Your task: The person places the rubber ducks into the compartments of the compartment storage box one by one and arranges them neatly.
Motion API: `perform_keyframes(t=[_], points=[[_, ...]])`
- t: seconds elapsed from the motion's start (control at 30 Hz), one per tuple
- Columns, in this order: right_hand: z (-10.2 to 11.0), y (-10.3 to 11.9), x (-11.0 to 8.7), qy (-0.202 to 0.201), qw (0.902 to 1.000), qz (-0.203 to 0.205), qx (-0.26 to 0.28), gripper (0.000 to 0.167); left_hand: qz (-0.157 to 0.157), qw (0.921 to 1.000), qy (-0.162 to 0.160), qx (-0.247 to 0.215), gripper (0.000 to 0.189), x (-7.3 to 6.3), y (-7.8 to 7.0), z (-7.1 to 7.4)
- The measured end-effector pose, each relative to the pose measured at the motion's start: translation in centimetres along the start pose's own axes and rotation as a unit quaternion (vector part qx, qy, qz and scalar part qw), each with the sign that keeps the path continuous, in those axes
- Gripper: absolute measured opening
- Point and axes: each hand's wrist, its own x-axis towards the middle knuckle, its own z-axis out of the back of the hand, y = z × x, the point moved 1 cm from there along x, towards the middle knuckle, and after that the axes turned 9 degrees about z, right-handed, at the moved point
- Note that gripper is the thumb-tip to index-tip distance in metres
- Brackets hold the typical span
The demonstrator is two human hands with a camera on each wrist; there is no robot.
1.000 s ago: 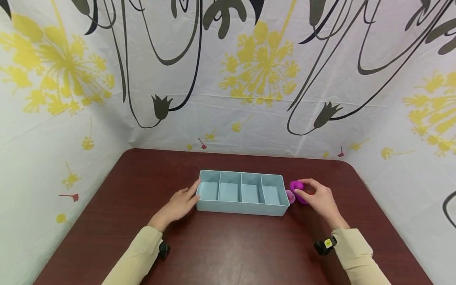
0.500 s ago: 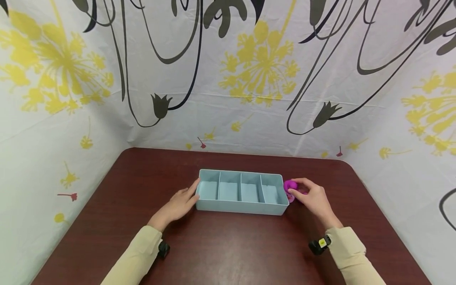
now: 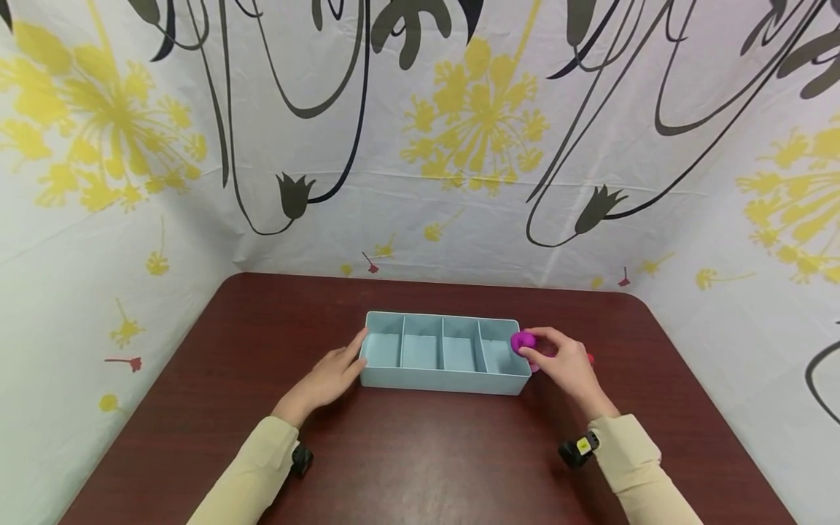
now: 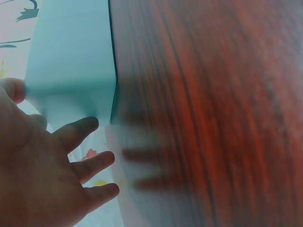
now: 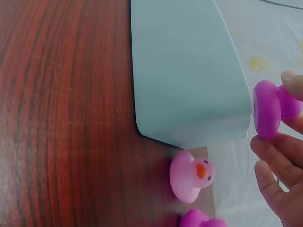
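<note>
A light blue box (image 3: 442, 381) with a row of compartments stands on the table. My left hand (image 3: 330, 377) touches its left end, fingers extended and spread in the left wrist view. Between thumb and fingers, my right hand (image 3: 566, 364) pinches a purple rubber duck (image 5: 267, 109), held up at the rim of the box's rightmost compartment. Below it, beside the box's right end, a pink rubber duck (image 5: 187, 177) sits on the table in the right wrist view. Another purple duck (image 5: 202, 219) shows partly at that view's bottom edge.
A small red thing (image 3: 590, 358) peeks out behind my right hand, mostly hidden. The dark wooden table (image 3: 433, 452) meets a white patterned cloth (image 3: 367, 146) at the back and sides.
My right hand has lifted the purple duck and carried it left, from beside the box to over its right rim. My left hand stays at the box's left end.
</note>
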Motion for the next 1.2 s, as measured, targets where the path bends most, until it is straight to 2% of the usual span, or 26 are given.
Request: perform_keyframes(t=[0.33,0.7,1.0,1.2], points=[[-0.8,0.7,0.0,0.006,0.9998,-0.004,0.019,0.044,-0.002,1.0,0.002,-0.003,0.062,0.0,0.1,0.0],[-1.3,1.1,0.4,-0.006,0.9999,0.013,0.004,0.041,0.0,1.0,0.004,-0.006,0.062,0.2,0.2,-0.1],[-2.1,1.5,1.0,0.007,0.9999,0.011,0.011,0.042,-0.017,0.9998,0.0,-0.006,0.061,0.1,0.2,0.0],[-2.5,2.0,1.4,0.019,0.9996,0.013,0.014,0.043,-0.016,0.9998,-0.001,-0.01,0.062,0.0,0.2,0.0]])
